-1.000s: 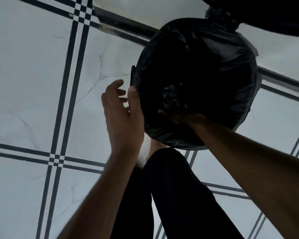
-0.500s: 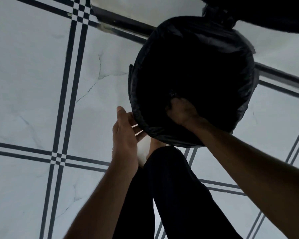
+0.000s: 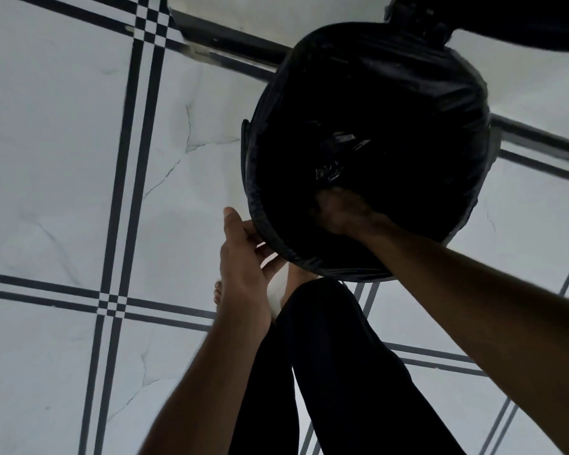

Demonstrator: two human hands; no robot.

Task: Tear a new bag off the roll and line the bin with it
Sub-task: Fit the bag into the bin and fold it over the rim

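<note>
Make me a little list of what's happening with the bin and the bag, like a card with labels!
bin: round bin on the floor, seen from above
bag: black bag draped over the rim, crinkled inside
right hand: right hand reaches inside the bin and presses on the bag
left hand: left hand outside, by the near rim, fingers straight
floor: pale tiles with dark stripes
legs: dark trousers, bare foot below the bin

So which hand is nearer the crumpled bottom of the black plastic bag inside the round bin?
Right. The right hand reaches down inside the bin, just short of the bag's crumpled bottom. The left hand is outside, at the near rim.
</note>
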